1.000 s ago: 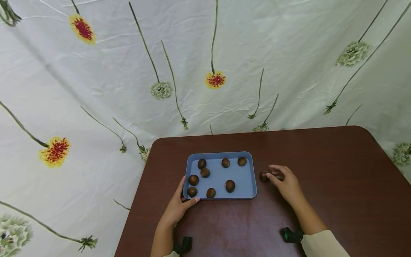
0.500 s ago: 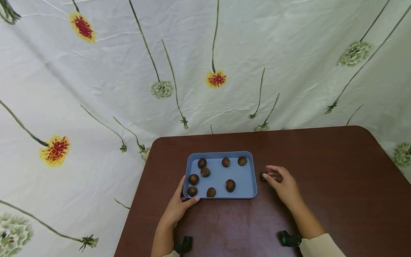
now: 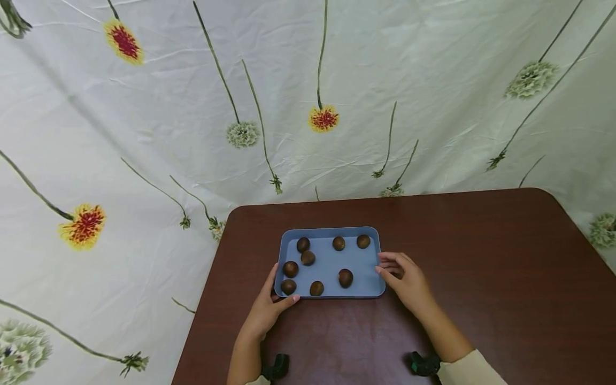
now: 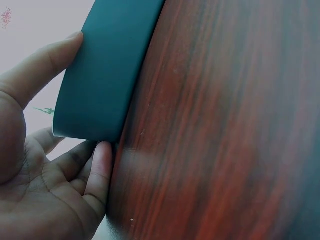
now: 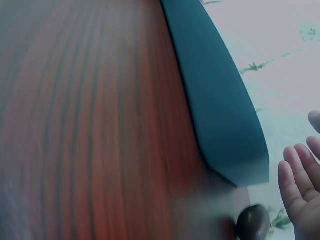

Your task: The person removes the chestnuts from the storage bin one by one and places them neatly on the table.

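A shallow blue tray (image 3: 332,291) lies on the table with several round brown chestnuts (image 3: 345,278) spread inside it. My left hand (image 3: 264,313) grips its near left corner, thumb on the near side and fingers along the left end; the left wrist view shows the thumb on the tray wall (image 4: 100,80). At the tray's right edge is my right hand (image 3: 406,283), thumb and fingers apart. In the right wrist view one dark, round chestnut (image 5: 252,222) sits outside the tray, below the fingers and apart from them; the hand hides it in the head view.
The dark red-brown table (image 3: 505,278) extends to the right of the tray. Behind it hangs a white cloth (image 3: 192,107) printed with flowers. Black devices (image 3: 424,363) are strapped at both wrists.
My right hand has moved left from around the chestnut beside the tray to the tray's right edge. The left hand, the tray and the chestnuts inside have stayed in place.
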The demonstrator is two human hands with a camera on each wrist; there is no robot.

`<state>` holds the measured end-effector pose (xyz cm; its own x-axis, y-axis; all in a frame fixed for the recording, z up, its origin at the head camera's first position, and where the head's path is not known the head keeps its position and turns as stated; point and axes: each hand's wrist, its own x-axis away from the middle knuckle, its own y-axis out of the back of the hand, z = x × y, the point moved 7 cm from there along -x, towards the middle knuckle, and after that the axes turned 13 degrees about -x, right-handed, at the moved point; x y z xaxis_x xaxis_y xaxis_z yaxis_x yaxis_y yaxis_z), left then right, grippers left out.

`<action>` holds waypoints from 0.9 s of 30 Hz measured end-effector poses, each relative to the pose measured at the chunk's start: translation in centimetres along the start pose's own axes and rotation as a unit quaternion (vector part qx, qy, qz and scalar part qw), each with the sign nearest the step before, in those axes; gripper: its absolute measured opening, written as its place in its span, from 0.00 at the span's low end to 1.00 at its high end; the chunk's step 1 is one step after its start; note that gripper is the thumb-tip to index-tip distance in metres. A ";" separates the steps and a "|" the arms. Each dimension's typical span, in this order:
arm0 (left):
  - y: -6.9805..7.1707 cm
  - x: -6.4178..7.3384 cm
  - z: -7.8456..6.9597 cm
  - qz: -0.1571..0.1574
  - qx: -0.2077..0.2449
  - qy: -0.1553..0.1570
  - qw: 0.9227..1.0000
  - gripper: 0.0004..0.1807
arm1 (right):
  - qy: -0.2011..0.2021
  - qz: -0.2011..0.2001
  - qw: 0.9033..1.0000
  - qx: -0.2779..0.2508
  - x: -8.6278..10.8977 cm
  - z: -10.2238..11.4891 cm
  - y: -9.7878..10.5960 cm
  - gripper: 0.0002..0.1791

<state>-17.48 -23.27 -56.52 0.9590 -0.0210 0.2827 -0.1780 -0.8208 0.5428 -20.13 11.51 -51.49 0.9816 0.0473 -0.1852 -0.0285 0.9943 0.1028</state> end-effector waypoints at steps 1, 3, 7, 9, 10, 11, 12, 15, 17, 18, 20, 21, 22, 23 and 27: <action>0.0 0.0 0.0 -0.001 0.000 0.001 1.000 0.56 | 0.004 0.005 1.000 -0.003 0.0 0.0 -0.4 0.19; 0.1 0.0 0.1 -0.001 0.001 0.004 1.000 0.56 | 0.011 0.015 1.000 -0.007 0.1 0.1 -1.1 0.19; 0.0 0.0 0.0 0.002 0.005 0.006 1.000 0.56 | 0.029 0.043 0.999 0.009 0.3 0.3 -2.7 0.19; 0.0 0.0 0.0 0.003 0.006 0.003 1.000 0.56 | 0.030 0.057 0.998 0.014 0.3 0.5 -3.4 0.19; 0.0 0.0 0.0 0.003 0.007 0.003 1.000 0.56 | 0.028 0.062 0.997 0.022 0.3 0.5 -3.7 0.19; 0.0 0.0 0.1 0.002 0.008 0.003 1.000 0.56 | 0.025 0.067 0.997 0.026 0.2 0.5 -4.0 0.19; 0.0 0.0 0.1 0.003 0.009 0.002 1.000 0.56 | 0.022 0.071 0.997 0.033 0.2 0.6 -4.3 0.20; 0.0 0.0 0.2 0.001 0.013 0.005 1.000 0.57 | 0.015 0.084 0.995 0.059 0.0 0.6 -5.0 0.21; 0.0 0.0 0.2 0.001 0.012 0.005 1.000 0.57 | 0.016 0.094 0.992 0.077 -0.2 0.5 -5.5 0.21; 0.0 0.0 0.2 0.001 0.011 0.003 1.000 0.57 | 0.018 0.098 0.991 0.087 -0.2 0.4 -5.8 0.21; 0.0 0.0 0.2 0.002 0.011 0.004 1.000 0.57 | 0.017 0.107 0.989 0.104 -0.4 0.3 -6.3 0.21; 0.0 0.0 0.2 0.002 0.012 0.003 1.000 0.57 | 0.016 0.110 0.988 0.111 -0.5 0.2 -6.5 0.21; 0.0 0.0 0.1 0.001 0.012 0.004 1.000 0.57 | 0.012 0.112 0.986 0.119 -0.6 0.0 -6.7 0.21; 0.0 0.0 0.1 0.001 0.013 0.004 1.000 0.57 | 0.008 0.115 0.985 0.126 -0.7 -0.1 -6.9 0.21; 0.0 -0.1 0.2 0.005 0.019 0.006 1.000 0.57 | -0.009 0.123 0.980 0.157 -0.9 -0.6 -7.6 0.22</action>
<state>-17.55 -23.36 -56.68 0.9545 -0.0227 0.2973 -0.1787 -0.8417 0.5095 -20.87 3.98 -52.70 0.9555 0.2774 -0.1006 -0.2079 0.8747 0.4378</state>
